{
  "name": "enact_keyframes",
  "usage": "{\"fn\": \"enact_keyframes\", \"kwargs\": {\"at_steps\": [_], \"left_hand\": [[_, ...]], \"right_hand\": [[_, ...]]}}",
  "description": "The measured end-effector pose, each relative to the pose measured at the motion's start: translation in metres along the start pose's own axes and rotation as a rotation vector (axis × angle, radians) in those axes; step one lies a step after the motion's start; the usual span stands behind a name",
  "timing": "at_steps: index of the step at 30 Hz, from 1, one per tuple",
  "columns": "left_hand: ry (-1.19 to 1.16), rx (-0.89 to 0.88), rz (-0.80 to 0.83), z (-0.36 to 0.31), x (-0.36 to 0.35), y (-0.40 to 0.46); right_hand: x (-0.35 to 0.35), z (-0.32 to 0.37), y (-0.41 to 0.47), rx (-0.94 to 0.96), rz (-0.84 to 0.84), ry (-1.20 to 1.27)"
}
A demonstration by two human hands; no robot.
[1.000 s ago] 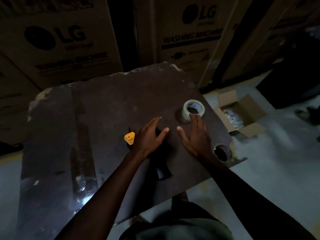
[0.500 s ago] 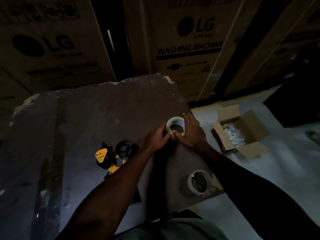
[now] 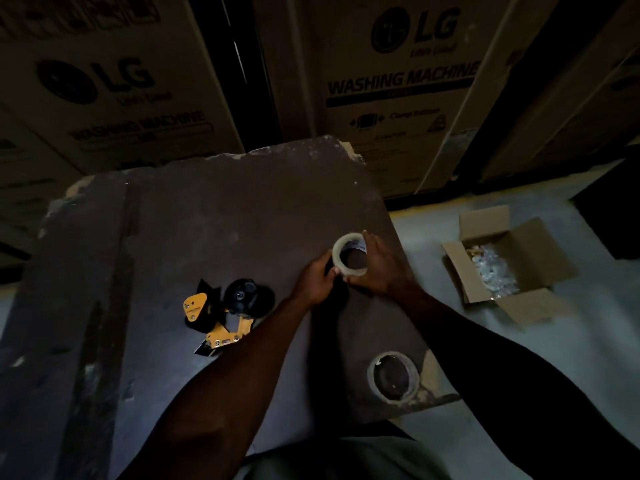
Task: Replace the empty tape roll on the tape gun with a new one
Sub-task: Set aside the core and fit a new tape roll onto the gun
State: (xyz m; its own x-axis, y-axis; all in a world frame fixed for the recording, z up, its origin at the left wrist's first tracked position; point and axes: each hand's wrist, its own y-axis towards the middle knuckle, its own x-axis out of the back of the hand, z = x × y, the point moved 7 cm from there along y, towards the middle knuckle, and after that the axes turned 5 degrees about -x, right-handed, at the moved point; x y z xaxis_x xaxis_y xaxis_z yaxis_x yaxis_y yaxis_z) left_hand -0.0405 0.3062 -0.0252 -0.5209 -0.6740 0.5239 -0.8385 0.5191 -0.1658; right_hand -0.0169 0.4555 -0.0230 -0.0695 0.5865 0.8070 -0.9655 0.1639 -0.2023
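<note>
Both hands hold the new tape roll [image 3: 349, 255] between them. The left hand [image 3: 317, 279] pinches the roll's near-left rim, its fingers curled onto the outer face. The right hand [image 3: 382, 268] wraps the roll's right side, fingers curving up over the far rim and the thumb lying along the near edge. The roll is tipped so that its open core faces up toward the camera, and it sits at or just above the table [image 3: 214, 209] near the right edge; whether it still touches the surface cannot be told.

Half a second ago the two hands were just closing in on this roll from either side; now they grip it, and it stands a little more on edge. A second ago the left hand lay flat over the tape gun and the right hand had only reached the roll.

The tape gun [image 3: 225, 311], black and yellow, lies on the table to the left of the left forearm, apart from both hands, its round black hub bare. The empty roll [image 3: 393, 375] lies flat near the table's front right corner, beside the right forearm.

On the floor to the right stands an open cardboard box [image 3: 502, 268] with pale loose pieces inside. Big printed cartons [image 3: 398, 88] rise behind the table.
</note>
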Motion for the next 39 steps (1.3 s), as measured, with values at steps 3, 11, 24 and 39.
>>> {"fn": "enact_keyframes", "kwargs": {"at_steps": [3, 11, 24, 39], "left_hand": [[-0.009, -0.027, -0.019, -0.001, 0.003, -0.002], [-0.210, -0.057, -0.102, -0.010, 0.036, -0.017], [-0.801, 0.087, -0.346, -0.020, 0.112, -0.096], [-0.776, -0.059, -0.296, -0.044, 0.191, -0.180]], "right_hand": [[0.008, 0.001, -0.003, -0.024, -0.036, 0.070], [0.018, 0.021, -0.027, -0.091, -0.145, 0.407], [-0.003, 0.114, -0.089, -0.141, -0.197, 1.053], [-0.021, 0.225, -0.119, -0.115, 0.092, 1.387]]}}
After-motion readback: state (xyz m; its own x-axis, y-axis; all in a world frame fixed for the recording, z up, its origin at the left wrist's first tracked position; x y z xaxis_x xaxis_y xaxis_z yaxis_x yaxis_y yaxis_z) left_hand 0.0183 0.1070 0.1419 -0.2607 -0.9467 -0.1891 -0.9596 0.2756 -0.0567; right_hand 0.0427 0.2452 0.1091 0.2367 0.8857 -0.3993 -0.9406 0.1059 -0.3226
